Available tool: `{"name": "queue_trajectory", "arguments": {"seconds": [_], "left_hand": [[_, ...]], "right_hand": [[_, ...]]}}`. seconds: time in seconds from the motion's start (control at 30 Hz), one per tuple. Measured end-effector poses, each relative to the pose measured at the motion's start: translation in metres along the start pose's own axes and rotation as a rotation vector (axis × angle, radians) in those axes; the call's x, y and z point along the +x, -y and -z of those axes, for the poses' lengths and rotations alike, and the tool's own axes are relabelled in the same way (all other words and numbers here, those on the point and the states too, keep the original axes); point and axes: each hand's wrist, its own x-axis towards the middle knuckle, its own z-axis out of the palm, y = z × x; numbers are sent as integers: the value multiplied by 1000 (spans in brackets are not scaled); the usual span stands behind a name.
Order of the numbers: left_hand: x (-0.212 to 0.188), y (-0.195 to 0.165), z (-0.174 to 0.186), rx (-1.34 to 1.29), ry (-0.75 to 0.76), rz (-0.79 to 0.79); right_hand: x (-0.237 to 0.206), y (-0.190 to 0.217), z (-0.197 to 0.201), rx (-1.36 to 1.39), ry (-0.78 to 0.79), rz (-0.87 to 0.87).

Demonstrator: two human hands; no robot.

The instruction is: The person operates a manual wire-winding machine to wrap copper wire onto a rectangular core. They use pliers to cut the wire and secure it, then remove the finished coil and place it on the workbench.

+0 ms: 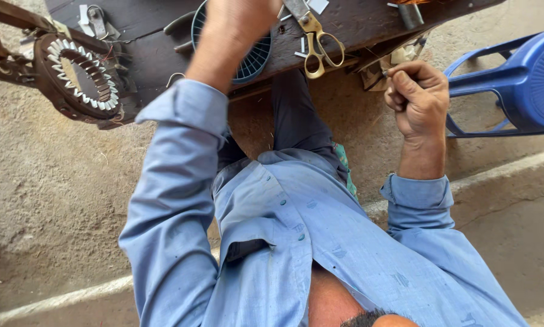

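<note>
Wire (pixel 383 72), thin and barely visible, sits pinched in my right hand (pixel 418 97), which is curled tight into a fist just off the table (pixel 163 36) edge. My left hand (pixel 239 21) is raised over the dark wooden table, blurred and cut off at the top, so I can't tell whether it's gripping anything. Under it lies a blue ribbed fan grille (pixel 254 60), with brass-handled scissors (pixel 318 45) just beside it. Off to the far side, a round stator ring (pixel 78 75) with pale slot liners. Blue plastic chair (pixel 520 79) stands near my right hand.
</note>
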Motion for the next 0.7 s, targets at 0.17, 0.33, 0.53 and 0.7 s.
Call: {"name": "queue_trajectory", "arguments": {"seconds": [0.17,0.33,0.53,0.7], "left_hand": [[-45,-101,23,-164,-136,-293],[-130,-112,48,-246,-182,-226],[-203,-54,58,-505,-263,228],[-225,-8,52,-949,-426,479]], "right_hand": [[-13,12,35,-142,-127,140],[3,14,39,-428,-87,159],[44,1,-17,-672,240,124],[82,-5,-81,-858,537,126]]}}
